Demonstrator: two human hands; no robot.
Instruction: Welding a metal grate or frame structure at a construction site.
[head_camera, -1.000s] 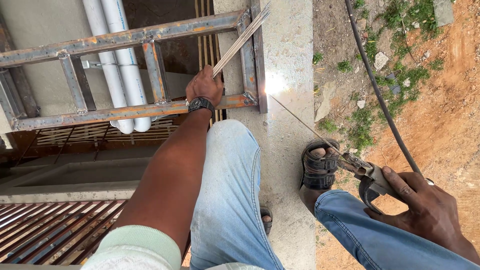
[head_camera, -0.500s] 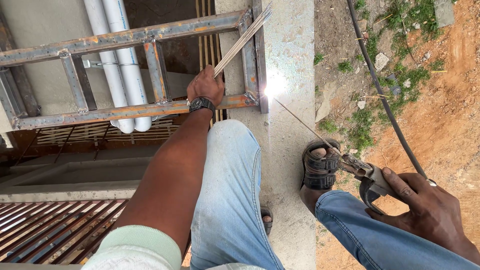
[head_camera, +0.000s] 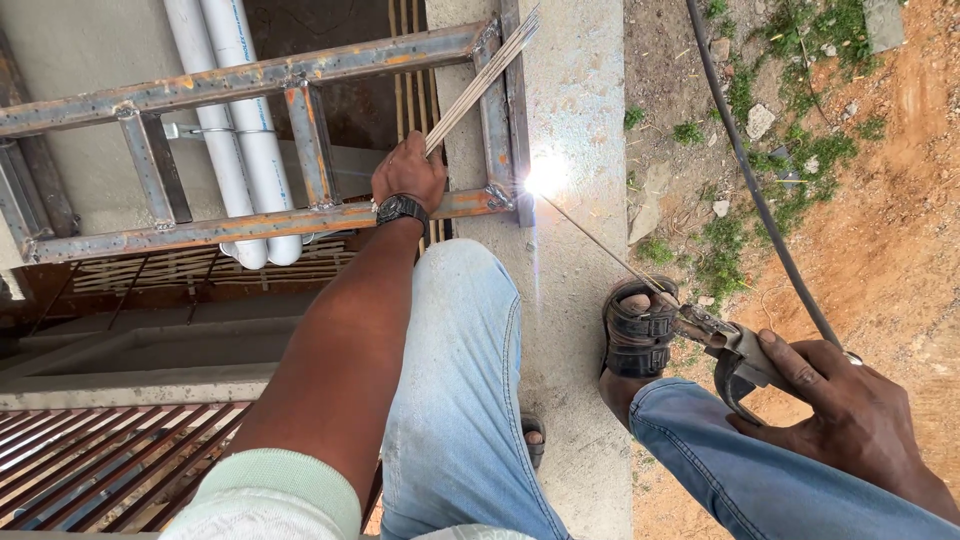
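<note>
My left hand (head_camera: 408, 172), with a black watch on the wrist, grips a bundle of thin welding rods (head_camera: 482, 75) and rests on the lower bar of a rusty steel frame (head_camera: 250, 75). My right hand (head_camera: 850, 410) holds a welding electrode holder (head_camera: 735, 350). Its thin rod (head_camera: 600, 250) runs up and left to the frame's right corner, where a bright white arc (head_camera: 545, 177) glows against the concrete ledge (head_camera: 570, 120). A black cable (head_camera: 750, 180) runs from the holder up across the ground.
I squat on a narrow concrete ledge in jeans and black sandals (head_camera: 638, 330). Two white pipes (head_camera: 235, 120) run down the wall under the frame. Far below lie a ribbed roof (head_camera: 90, 460) at left and red soil with weeds (head_camera: 850, 150) at right.
The arc at the frame's corner has grown brighter. Both hands keep nearly the same place.
</note>
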